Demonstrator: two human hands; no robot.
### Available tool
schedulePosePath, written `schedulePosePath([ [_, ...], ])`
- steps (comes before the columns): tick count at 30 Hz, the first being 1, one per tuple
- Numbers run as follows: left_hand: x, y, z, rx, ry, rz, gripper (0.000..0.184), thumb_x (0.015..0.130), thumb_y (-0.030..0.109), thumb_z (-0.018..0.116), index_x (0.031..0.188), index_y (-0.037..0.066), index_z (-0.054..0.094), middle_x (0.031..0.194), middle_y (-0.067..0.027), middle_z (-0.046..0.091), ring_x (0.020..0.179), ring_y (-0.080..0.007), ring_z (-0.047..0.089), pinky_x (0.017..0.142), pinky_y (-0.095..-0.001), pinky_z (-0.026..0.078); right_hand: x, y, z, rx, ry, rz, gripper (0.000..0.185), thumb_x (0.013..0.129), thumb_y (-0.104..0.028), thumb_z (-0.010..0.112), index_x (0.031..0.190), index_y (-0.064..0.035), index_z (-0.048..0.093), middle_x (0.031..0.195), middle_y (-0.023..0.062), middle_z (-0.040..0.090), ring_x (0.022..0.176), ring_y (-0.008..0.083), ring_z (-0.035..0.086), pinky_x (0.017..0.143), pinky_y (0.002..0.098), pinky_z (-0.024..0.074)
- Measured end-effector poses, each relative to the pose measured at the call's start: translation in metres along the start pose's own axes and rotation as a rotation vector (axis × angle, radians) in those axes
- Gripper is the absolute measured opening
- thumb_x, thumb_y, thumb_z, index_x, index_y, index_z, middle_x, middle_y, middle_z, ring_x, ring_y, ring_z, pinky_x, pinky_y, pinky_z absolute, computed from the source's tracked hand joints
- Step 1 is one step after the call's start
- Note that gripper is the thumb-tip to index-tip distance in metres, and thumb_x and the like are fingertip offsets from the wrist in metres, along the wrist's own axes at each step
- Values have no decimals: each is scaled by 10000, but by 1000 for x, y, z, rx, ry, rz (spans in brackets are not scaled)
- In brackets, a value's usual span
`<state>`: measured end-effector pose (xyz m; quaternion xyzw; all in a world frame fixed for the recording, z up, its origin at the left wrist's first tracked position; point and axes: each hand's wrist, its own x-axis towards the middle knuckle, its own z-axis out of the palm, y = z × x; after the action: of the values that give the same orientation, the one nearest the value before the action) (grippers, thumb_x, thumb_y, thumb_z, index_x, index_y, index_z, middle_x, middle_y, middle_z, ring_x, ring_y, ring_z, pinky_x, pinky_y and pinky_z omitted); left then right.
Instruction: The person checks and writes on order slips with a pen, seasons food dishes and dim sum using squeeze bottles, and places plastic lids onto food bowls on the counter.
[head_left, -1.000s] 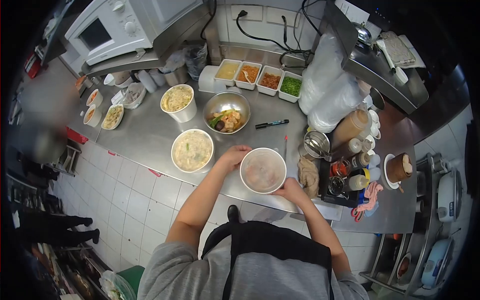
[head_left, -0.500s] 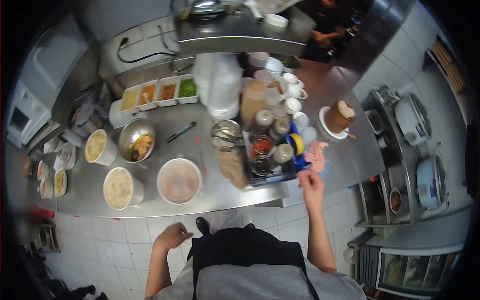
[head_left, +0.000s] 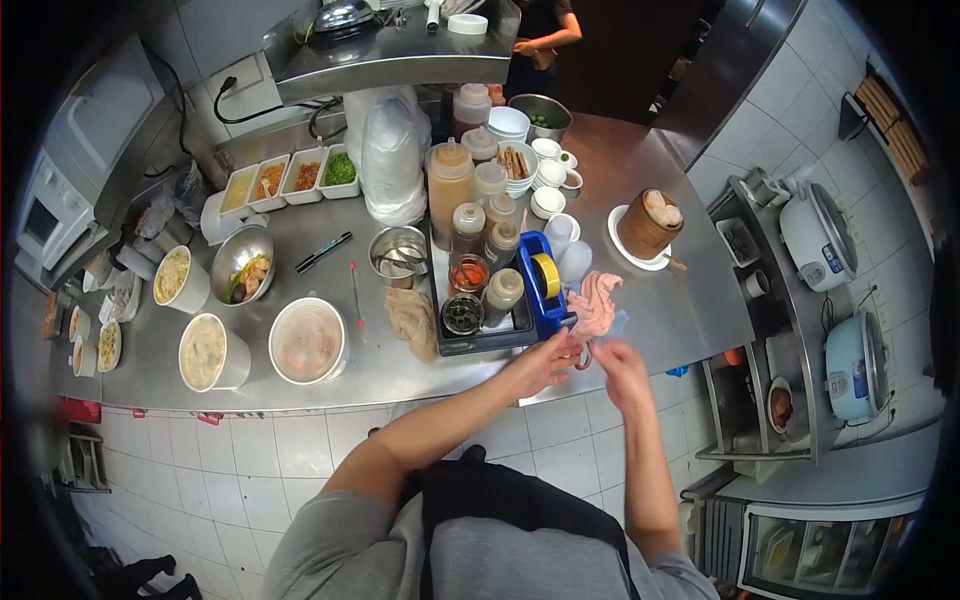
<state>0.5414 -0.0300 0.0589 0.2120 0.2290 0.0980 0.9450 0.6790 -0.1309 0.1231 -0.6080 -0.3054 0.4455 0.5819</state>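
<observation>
My left hand (head_left: 545, 364) reaches across to the front corner of the black condiment tray (head_left: 487, 343), its fingers stretched out and apart. Just right of it, my right hand (head_left: 626, 376) has its fingers curled together; whatever they hold is hidden. A small reddish loop (head_left: 584, 357) shows between the two hands, touching or close to the left fingertips. Right behind the hands are a blue tape dispenser (head_left: 553, 318) with a yellow tape roll (head_left: 546, 275) and a crumpled pink cloth (head_left: 597, 303).
Sauce bottles (head_left: 451, 180) crowd the tray. A bamboo steamer (head_left: 650, 225) sits on a white plate to the right. Leftward are a lidded tub (head_left: 309, 342), a metal bowl (head_left: 243, 264), a marker (head_left: 324, 252) and a beige cloth (head_left: 410, 322). Another person (head_left: 545, 40) stands beyond the counter.
My left hand has swung from below the counter edge up and right, beside my right hand. The right hand is slightly lower. The view has shifted rightward.
</observation>
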Motion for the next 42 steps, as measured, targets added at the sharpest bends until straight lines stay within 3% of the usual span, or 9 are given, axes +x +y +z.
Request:
schedulePosePath([
  [4, 31, -17, -8, -163, 153, 185, 361, 848, 418, 608, 1076, 140, 566, 1052, 20, 590, 1059, -113, 504, 917, -338, 323, -101, -7, -56, 80, 65, 396, 103, 767, -70, 691, 721, -46, 601, 693, -20, 487, 727, 87, 497, 691, 236, 373],
  [9, 51, -32, -18, -117, 276, 245, 309, 832, 330, 658, 1050, 131, 570, 1023, 9, 606, 1021, -110, 520, 880, -331, 363, -121, 43, -74, 88, 94, 367, 56, 761, -51, 692, 767, -32, 640, 663, -31, 504, 644, 63, 472, 588, 212, 361],
  [17, 101, -62, -27, 419, 706, 196, 221, 750, 301, 703, 727, 94, 629, 660, 1, 616, 512, -105, 525, 415, -263, 365, -111, 91, -108, -272, 149, 485, 83, 773, -86, 680, 785, -20, 633, 669, -30, 544, 580, 58, 459, 503, 203, 349],
  [20, 15, -21, 13, 227, 212, 203, 325, 770, 335, 704, 956, 83, 618, 828, -6, 636, 737, -97, 586, 591, -230, 429, -110, 91, -86, -282, -15, 442, 142, 814, -155, 661, 814, -15, 634, 728, 15, 612, 618, 79, 532, 557, 208, 412],
  [24, -76, 24, 14, 408, -248, 550, 253, 812, 186, 685, 1000, 56, 576, 958, -27, 614, 933, -118, 582, 763, -248, 462, -105, 56, 27, -180, -212, 417, 107, 828, -82, 616, 859, 19, 637, 776, 50, 632, 663, 101, 573, 576, 222, 449],
  [29, -292, 119, -55, 832, 408, 1087, 224, 765, 22, 695, 939, 73, 562, 926, -23, 608, 863, -104, 596, 748, -253, 488, -61, 53, 193, -271, -824, 186, 181, 863, -115, 593, 938, 43, 639, 816, 79, 649, 668, 119, 586, 610, 234, 465],
  [34, -466, 171, -167, 457, 962, 1423, 190, 768, 3, 688, 893, 58, 558, 825, -23, 613, 745, -89, 598, 696, -211, 490, -54, 34, 398, -135, -1053, 114, 184, 844, -121, 618, 934, 36, 657, 773, 49, 647, 611, 83, 561, 570, 216, 448],
  [38, -512, 205, -248, 315, 1139, 1400, 165, 776, 30, 695, 869, 48, 560, 761, -4, 605, 672, -68, 563, 626, -188, 456, -36, 39, 490, -52, -944, 4, 550, 811, -31, 628, 1289, 1, 358, 718, 51, 613, 598, 85, 552, 543, 212, 434],
  [42, -509, 209, -315, 99, 1083, 1188, 141, 791, 73, 691, 851, 54, 565, 721, -3, 597, 632, -63, 548, 530, -197, 421, -17, 49, 515, -229, -880, 12, 691, 795, 5, 621, 1338, -33, 195, 696, 62, 594, 598, 96, 547, 549, 217, 438],
])
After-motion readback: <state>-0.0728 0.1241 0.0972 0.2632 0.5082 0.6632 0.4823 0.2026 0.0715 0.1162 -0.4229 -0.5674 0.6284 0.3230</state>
